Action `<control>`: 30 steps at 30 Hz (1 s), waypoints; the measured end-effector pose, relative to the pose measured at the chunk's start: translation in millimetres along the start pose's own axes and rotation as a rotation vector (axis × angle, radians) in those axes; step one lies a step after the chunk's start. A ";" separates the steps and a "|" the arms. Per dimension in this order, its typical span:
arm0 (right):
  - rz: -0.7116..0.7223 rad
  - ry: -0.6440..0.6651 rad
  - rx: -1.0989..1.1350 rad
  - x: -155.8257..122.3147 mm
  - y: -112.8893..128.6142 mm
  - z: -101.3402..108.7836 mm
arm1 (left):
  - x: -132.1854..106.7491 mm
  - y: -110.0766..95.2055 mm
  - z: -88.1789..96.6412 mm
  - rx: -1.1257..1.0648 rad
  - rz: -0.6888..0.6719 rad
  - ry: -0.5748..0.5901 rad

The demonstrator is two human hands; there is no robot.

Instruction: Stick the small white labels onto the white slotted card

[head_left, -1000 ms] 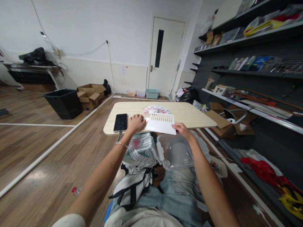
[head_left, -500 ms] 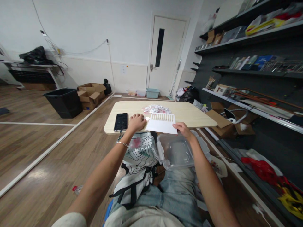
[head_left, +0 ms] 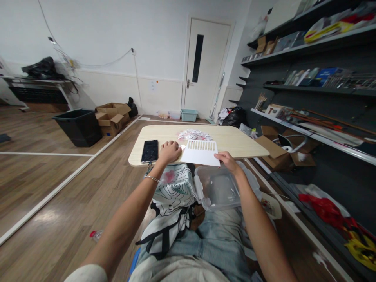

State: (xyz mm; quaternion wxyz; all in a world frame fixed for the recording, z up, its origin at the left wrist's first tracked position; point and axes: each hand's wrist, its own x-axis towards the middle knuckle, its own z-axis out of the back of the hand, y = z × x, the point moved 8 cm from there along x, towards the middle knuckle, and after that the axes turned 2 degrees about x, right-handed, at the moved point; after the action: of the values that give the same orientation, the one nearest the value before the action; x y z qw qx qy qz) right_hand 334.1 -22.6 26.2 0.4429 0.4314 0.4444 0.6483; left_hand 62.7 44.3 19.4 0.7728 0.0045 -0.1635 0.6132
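A white card [head_left: 201, 157] with a row of slots along its far side lies at the table's near edge. My right hand [head_left: 225, 158] pinches its near right corner between thumb and fingers. Just left of the card, my left hand [head_left: 170, 150] rests palm down on the table, fingers curled under; anything beneath them is hidden. Small white pieces [head_left: 183, 147] show between that hand and the card. Beyond the card is a pile of white paper pieces [head_left: 195, 135] with some pink among them. A dark-screened phone [head_left: 150, 151] lies left of my left hand.
The pale wooden table [head_left: 241, 143] has rounded corners. A clear plastic box [head_left: 219, 188] sits below its near edge, by my lap. A patterned cloth bag [head_left: 176, 188] lies over my left leg. Shelves [head_left: 311, 90] line the right side; a black bin [head_left: 79, 127] stands left.
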 end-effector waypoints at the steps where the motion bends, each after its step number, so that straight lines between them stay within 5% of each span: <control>1: 0.003 0.002 0.000 -0.1 0.4 0.0 | -0.1 0.1 0.3 -0.002 0.001 -0.001; 30: 0.070 -0.280 0.133 -5.7 -10.9 39.1 | 0.9 1.5 -1.1 -0.004 0.001 0.001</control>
State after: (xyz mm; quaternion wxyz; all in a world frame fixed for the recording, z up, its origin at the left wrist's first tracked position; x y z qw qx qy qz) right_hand 374.8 -18.2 23.9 0.4480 0.5612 0.4050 0.5659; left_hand 61.7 45.8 18.4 0.7725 0.0026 -0.1644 0.6134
